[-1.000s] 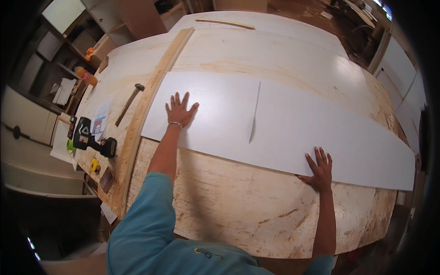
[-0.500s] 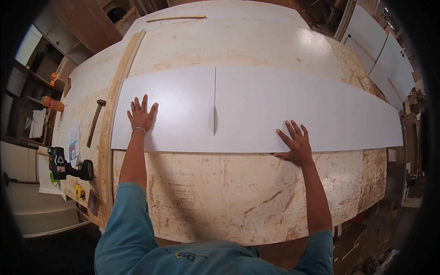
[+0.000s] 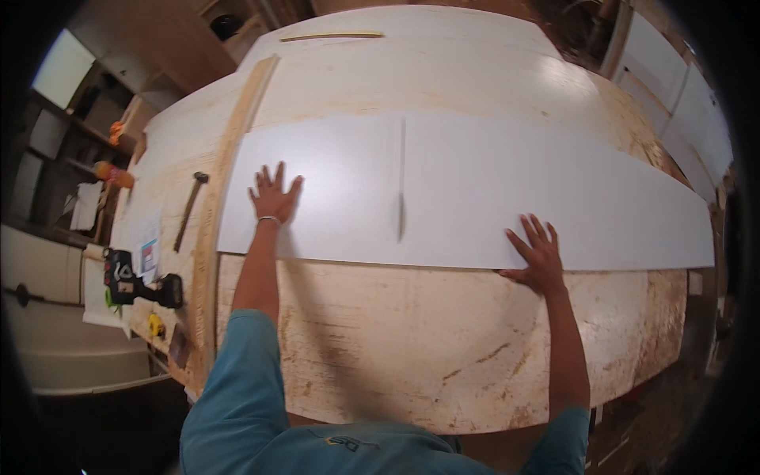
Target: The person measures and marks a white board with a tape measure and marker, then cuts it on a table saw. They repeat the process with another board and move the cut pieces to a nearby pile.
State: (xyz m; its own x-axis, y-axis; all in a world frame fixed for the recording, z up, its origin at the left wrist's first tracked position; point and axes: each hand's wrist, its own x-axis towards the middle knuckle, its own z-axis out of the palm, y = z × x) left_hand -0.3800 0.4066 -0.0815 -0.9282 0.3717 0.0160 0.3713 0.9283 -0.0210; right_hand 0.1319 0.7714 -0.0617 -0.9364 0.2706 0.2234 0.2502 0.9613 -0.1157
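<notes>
White panel (image 3: 475,190) — flat under both palms, ungripped.

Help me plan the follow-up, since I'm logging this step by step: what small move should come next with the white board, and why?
Probably a short slide toward the wooden strip. Both hands lie flat on the white board: the left hand near its left end, the right hand at its near edge. The board's left end lies close to the strip, seemingly just short of it, so a nudge would seat it.

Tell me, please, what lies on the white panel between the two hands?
In the head view, a thin dark line, a seam or slot, crosses the white panel between the left hand and right hand. Otherwise that stretch is bare.
</notes>
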